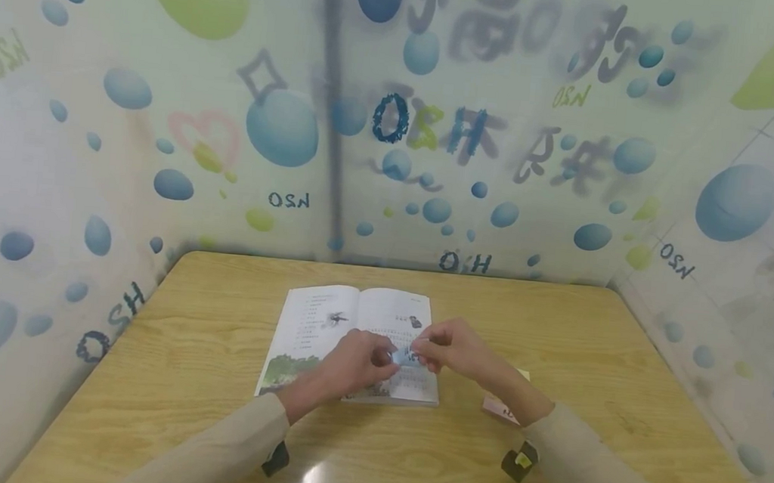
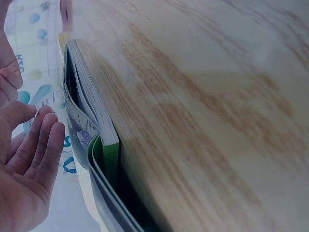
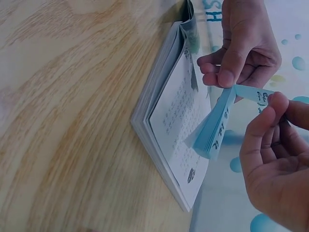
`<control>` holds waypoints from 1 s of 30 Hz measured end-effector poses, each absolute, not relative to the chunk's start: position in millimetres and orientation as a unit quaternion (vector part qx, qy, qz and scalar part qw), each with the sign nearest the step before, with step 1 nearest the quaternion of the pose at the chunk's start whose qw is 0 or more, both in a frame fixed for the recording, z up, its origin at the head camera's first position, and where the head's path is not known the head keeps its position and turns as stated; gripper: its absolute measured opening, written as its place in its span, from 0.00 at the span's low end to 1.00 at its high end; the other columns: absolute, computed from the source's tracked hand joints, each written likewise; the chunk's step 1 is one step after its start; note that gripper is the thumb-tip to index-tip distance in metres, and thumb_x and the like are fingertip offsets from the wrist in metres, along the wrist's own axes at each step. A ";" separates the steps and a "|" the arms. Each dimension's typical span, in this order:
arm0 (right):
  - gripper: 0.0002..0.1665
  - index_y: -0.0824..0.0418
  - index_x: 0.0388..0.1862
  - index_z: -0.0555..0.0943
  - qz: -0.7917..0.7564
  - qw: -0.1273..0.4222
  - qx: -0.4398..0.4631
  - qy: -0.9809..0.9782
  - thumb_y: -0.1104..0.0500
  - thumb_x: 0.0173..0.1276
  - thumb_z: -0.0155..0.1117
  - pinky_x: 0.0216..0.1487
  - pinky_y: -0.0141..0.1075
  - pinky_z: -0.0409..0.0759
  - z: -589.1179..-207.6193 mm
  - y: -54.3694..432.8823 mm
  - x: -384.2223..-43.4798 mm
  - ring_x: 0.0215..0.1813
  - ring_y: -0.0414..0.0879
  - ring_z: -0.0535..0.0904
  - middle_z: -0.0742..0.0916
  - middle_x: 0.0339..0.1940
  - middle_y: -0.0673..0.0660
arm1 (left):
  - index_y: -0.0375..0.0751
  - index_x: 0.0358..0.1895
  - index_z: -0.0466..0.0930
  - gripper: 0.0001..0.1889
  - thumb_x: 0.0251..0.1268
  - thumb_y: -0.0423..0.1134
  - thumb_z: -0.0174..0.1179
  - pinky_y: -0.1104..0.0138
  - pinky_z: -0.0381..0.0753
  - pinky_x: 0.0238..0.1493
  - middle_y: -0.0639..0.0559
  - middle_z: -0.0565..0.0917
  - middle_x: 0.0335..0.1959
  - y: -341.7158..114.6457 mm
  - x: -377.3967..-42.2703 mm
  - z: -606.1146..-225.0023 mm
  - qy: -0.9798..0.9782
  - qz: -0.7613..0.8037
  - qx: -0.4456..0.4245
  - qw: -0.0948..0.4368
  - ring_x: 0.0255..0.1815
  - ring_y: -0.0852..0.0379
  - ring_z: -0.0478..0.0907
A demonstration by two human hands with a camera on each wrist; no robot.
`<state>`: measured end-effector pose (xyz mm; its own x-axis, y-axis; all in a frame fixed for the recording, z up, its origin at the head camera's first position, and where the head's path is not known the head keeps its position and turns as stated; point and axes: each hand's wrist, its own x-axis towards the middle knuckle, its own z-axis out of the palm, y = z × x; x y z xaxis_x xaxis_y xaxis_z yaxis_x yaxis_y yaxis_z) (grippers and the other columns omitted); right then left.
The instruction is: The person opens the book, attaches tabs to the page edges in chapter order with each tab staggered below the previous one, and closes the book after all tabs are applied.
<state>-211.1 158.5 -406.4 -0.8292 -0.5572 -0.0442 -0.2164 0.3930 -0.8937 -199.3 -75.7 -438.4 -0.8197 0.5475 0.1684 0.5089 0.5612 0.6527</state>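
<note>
An open book (image 1: 316, 312) lies on the table, its pages showing print and small pictures. Over its right page, my left hand (image 1: 353, 360) pinches one end of a blue sticky note pad (image 3: 215, 128) between thumb and fingers. The pad hangs at a tilt in the right wrist view, its sheets slightly fanned and handwriting along its face. Between thumb and forefinger, my right hand (image 3: 277, 159) pinches the far end of a blue sheet (image 3: 248, 93) with handwriting. That sheet bends away from the pad, and the two meet at the left fingertips.
Just right of the book, a pink pad (image 1: 499, 410) with writing lies partly under my right forearm, with a yellow edge behind it. The wooden table (image 1: 209, 425) reaches back to patterned walls. Dark wrist devices (image 1: 520, 461) hang below both sleeves.
</note>
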 end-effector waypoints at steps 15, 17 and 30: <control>0.11 0.68 0.38 0.86 -0.493 0.152 -0.243 0.821 0.60 0.75 0.64 0.29 0.34 0.77 -390.7 153.9 -209.8 0.27 0.45 0.77 0.83 0.23 0.54 | 0.40 0.37 0.86 0.05 0.66 0.38 0.69 0.71 0.81 0.30 0.57 0.86 0.27 -70.4 -199.2 -430.9 0.893 0.347 0.285 0.041 0.26 0.66 0.80; 0.11 0.67 0.38 0.86 -0.493 0.152 -0.238 0.823 0.59 0.75 0.64 0.30 0.34 0.77 -386.7 155.2 -210.1 0.27 0.46 0.77 0.83 0.24 0.55 | 0.40 0.35 0.85 0.05 0.65 0.38 0.69 0.71 0.80 0.29 0.57 0.86 0.27 -70.7 -198.9 -431.1 0.897 0.342 0.278 0.044 0.26 0.66 0.79; 0.16 0.63 0.45 0.86 -0.505 0.116 -0.157 0.841 0.50 0.75 0.64 0.45 0.44 0.84 -379.3 205.7 -236.9 0.38 0.53 0.81 0.85 0.37 0.63 | 0.40 0.43 0.87 0.09 0.65 0.40 0.71 0.70 0.80 0.33 0.62 0.84 0.28 -78.8 -191.0 -426.6 0.897 0.341 0.272 0.070 0.29 0.66 0.79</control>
